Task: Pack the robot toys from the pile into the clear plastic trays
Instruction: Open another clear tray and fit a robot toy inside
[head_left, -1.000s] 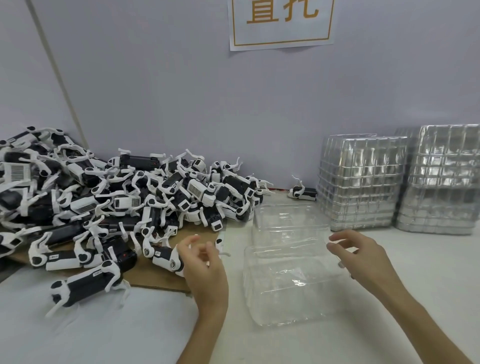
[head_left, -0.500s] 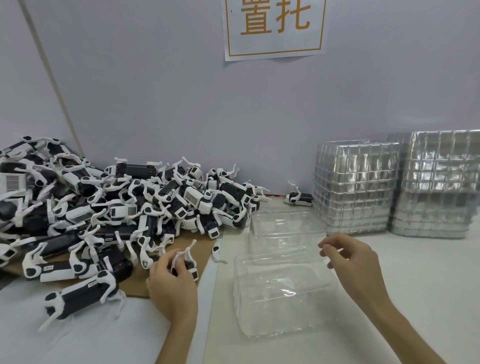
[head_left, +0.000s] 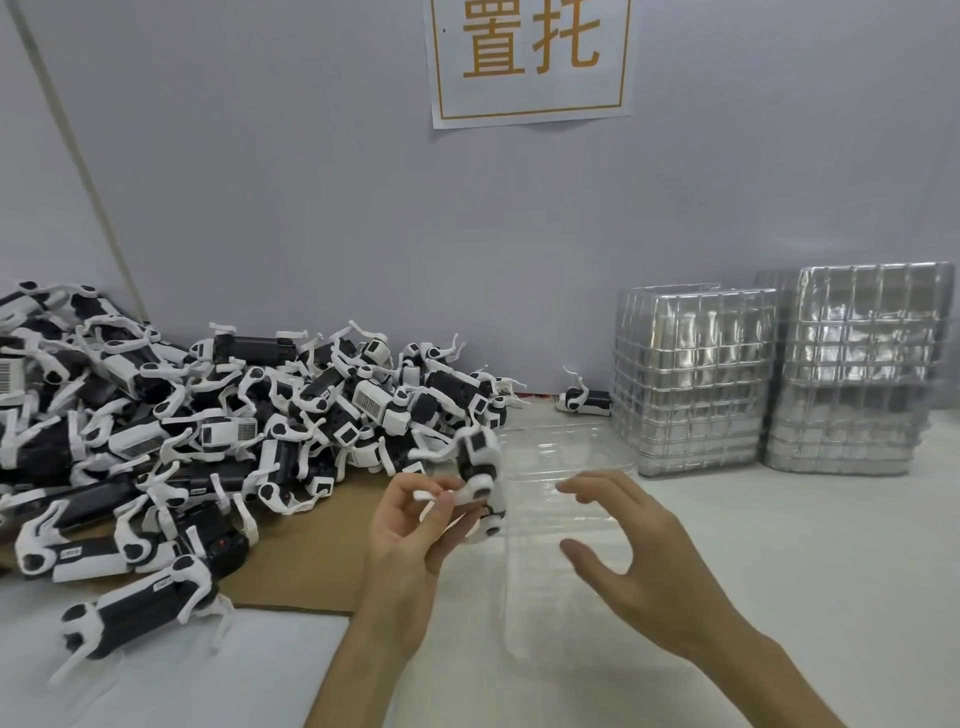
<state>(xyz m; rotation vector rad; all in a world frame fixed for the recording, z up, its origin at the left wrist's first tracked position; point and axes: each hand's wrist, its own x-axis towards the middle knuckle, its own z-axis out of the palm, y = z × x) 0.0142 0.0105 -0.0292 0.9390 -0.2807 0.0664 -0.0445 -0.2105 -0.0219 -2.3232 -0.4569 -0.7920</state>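
A big pile of black-and-white robot toys (head_left: 208, 436) covers the left of the table, partly on brown cardboard (head_left: 322, 551). My left hand (head_left: 410, 540) pinches one robot toy (head_left: 480, 467) by a white leg and holds it up at the left edge of a clear plastic tray (head_left: 566, 467). The tray lies on the white table in front of me. My right hand (head_left: 623, 551) hovers over the tray with fingers spread and slightly bent, holding nothing. A hinged second half of the tray (head_left: 550, 618) reaches toward me under that hand.
Two tall stacks of clear trays (head_left: 691, 379) (head_left: 857, 369) stand at the back right against the wall. A single robot toy (head_left: 584, 400) lies by the wall beside the left stack. A paper sign (head_left: 530, 57) hangs on the wall above.
My left hand has taken a robot toy from the pile's edge and lifted it right, toward the tray. My right hand has shifted left over the tray and opened wider.
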